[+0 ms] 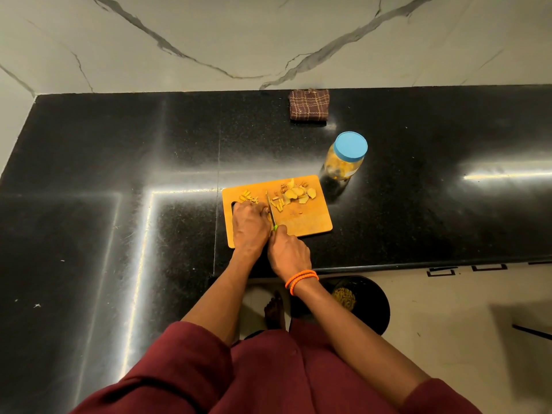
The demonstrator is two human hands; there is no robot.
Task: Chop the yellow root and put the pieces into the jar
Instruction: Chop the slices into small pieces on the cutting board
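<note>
An orange cutting board [304, 222] lies on the black counter. Yellow root slices [297, 194] are heaped at its far right, thin strips [277, 203] lie beside the blade, and more cut pieces [248, 197] sit at the far left. My right hand [288, 252] grips a green-handled knife [270, 209], blade pointing away, edge down on the board. My left hand [249, 224] rests fingers-down on the board just left of the blade; what lies under its fingertips is hidden. A clear jar [346, 158] with a blue lid, holding yellow pieces, stands closed behind the board's right corner.
A folded brown checked cloth [309, 109] lies at the back by the marble wall. The black counter [119, 174] extends left and right of the board. Below the counter edge a black bin [373, 303] with scraps stands on the floor beside my foot.
</note>
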